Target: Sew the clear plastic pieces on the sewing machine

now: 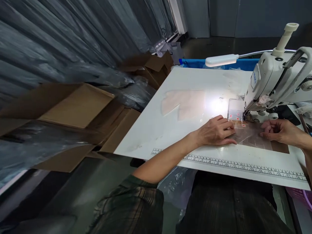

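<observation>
A sheer brown piece of fabric (253, 135) lies on the white table in front of the sewing machine (265, 81), with its upper edge by the needle. My left hand (218, 131) rests palm down on its left end, fingers stretched out. At the right, my right hand (280, 131) has curled fingers, with thumb and forefinger pinching the fabric. A clear strip with small red marks (236, 113) lies left of the presser foot. Farther left on the tabletop is a pale pink cut piece (186, 104). The fabric directly under my fingers is hidden.
A ruler scale (226, 163) runs along the table's front edge. The machine's white lamp (221, 60) hangs over the back. Open cardboard boxes (78, 104) and clear plastic stand left of the table. A purple basket (298, 195) sits below at right.
</observation>
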Available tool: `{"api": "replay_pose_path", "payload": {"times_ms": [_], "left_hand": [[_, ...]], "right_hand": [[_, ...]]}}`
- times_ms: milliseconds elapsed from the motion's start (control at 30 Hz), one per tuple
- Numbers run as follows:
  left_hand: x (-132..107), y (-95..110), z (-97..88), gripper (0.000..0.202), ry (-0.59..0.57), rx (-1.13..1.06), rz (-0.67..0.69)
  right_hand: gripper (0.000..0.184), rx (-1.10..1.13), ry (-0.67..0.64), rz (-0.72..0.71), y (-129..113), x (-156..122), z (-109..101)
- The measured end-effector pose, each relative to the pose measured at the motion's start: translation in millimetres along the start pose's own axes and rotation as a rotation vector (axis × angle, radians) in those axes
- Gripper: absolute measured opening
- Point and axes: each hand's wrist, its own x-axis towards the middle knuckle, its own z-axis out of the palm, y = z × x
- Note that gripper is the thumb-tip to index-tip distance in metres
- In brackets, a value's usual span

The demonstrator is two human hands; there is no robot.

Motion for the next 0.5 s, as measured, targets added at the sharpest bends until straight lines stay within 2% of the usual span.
{"api": "replay_pose_path", "payload": {"times_ms": [133,200,333,400,500], "left_hand": [[-1.9,5.1,-0.4,0.037,-0.075,-0.149,0.145],[-2.0,7.3,0.7,0.038,-0.115,-0.163,0.200],[-1.9,9.2,4.1,0.052,-0.106,-0.135,0.210],[-1.5,9.3,5.3,0.056,-0.101,-0.120,0.223],[-1.2,7.3,5.6,0.055,-0.089,-0.116,0.228]], "right_hand": [[0.039,-0.016,-0.079,-0.009,-13.7,-5.6,5.3],[0.038,-0.050,-0.027,-0.026,-16.6,-5.3,6.8],[0.038,-0.166,0.206,-0.055,-12.1,-0.1,5.1],[0.038,-0.253,0.225,-0.052,-6.7,2.7,3.1],[0.038,-0.289,0.173,-0.070,1.7,4.5,1.6]]}}
